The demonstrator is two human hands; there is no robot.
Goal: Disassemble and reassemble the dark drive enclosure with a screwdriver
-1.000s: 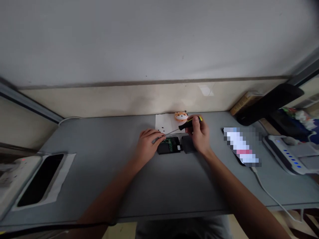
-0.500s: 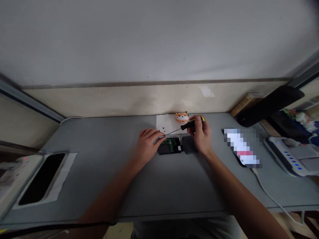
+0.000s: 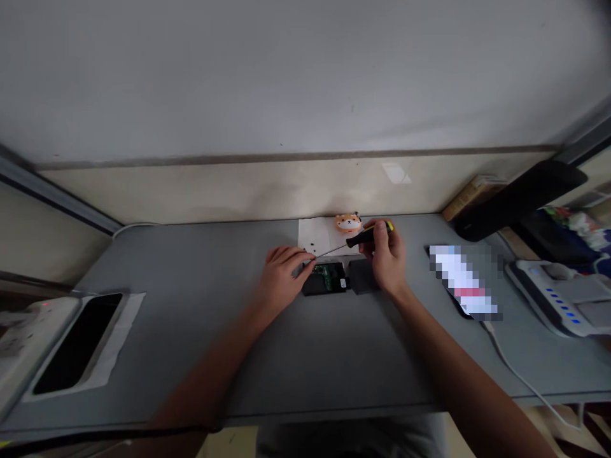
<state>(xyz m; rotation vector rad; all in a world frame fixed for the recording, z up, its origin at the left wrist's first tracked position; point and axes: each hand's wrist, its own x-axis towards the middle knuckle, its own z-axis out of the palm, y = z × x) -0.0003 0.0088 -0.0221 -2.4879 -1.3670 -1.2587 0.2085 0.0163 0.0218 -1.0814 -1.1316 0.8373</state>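
My right hand is wrapped round the black and yellow handle of a screwdriver. Its thin shaft slants down to the left, over the edge of a white paper. At the shaft's tip, the thumb and forefinger of my left hand are pinched together; what lies between them is too small to make out. Just below the fingertips is a black case with a green circuit board, its left end partly covered by my left hand. A dark flat piece lies beside it, partly under my right hand.
Several tiny dark bits, perhaps screws, lie on the white paper, near an orange and white animal-faced case. A lit phone with a cable and a power strip are at right. Another phone lies at left.
Hardly anything differs. Both hands and the screwdriver hold nearly the same place, and the whole view has shifted slightly.
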